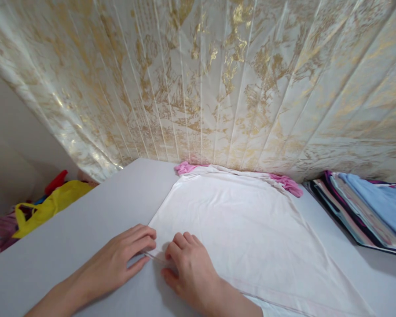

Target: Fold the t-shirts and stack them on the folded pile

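Note:
A white T-shirt (237, 229) with pink sleeves lies spread on the table, its hem towards me and its sleeves bunched at the far end. At the near left corner of the hem, my left hand (128, 252) has thumb and fingers closed about the fabric edge. Just to the right, my right hand (193, 268) bends its fingers over the same hem, thumb on the near side. The fingertips of the right hand are partly hidden, and its forearm covers some of the hem.
The white table (119, 207) runs up to a pleated white-and-gold curtain (211, 83). A stack of folded clothes (366, 207) sits on the right side. Past the left edge, lower down, lie a yellow item (53, 207) with a strap and other coloured fabrics.

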### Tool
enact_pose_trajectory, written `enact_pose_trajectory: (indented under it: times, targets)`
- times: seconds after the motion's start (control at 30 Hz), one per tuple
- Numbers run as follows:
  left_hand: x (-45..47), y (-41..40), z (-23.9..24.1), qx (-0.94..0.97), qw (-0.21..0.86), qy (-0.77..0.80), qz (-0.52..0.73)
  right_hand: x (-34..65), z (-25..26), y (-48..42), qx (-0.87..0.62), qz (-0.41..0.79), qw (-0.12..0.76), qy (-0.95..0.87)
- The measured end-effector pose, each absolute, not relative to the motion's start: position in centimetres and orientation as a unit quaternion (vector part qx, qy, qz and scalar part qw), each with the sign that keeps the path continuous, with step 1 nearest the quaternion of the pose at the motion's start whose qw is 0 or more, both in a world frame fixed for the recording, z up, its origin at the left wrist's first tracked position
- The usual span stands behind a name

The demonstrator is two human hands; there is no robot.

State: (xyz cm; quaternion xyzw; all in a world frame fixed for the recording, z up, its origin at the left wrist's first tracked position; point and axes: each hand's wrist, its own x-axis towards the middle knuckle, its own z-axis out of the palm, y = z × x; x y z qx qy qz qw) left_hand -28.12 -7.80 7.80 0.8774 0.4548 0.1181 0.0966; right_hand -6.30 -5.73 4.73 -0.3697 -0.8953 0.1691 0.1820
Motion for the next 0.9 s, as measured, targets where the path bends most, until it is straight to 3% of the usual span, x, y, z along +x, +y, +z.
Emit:
enact_pose_trajectory:
  times: [0.3, 0.6, 0.9]
  targets:
    - [-28.4, -7.8, 6.6, 0.87, 0.074, 0.461, 0.161, -7.5, 3.8, -5.4, -0.399, 0.108, 0.19, -0.891]
    - [-28.6, -7.9, 6.3, 0.864, 0.071, 0.459, 0.194, -7.3, 3.5, -5.0, -0.318, 0.059, 0.249, -0.913]
    - [-28.4, -8.6, 6.0, 0.883, 0.004, 0.434, 0.178, -7.4, 3.0, -5.4, -0.256, 0.021, 0.224, -0.94]
